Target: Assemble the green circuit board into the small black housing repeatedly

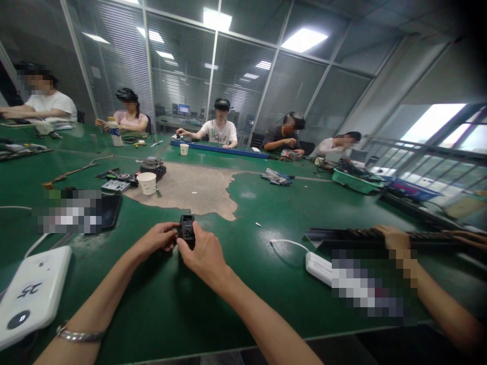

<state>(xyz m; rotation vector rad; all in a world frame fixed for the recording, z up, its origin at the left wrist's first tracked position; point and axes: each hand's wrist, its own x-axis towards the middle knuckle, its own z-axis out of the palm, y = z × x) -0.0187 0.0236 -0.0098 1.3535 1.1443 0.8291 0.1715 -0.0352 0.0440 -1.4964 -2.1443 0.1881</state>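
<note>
A small black plastic box [187, 228] with openings and small details on its face is held upright just above the green table [243, 314]. My right hand [205, 251] is closed on its right side, the thumb low and a finger along the upper edge. From the other side my left hand [163, 237] pinches the box's left edge with bent fingers. Both hands meet at the box, and its back is hidden from me. What exactly the box is, I cannot tell.
White numbered device [38, 289] at left; white power bank with cable [317, 268] at right. Beyond are a paper cup [147, 183], disassembled parts [116, 186] and gloves [276, 177]. A neighbour's hand [393, 237] rests on a long black strip [342, 237]. Several people sit around the table.
</note>
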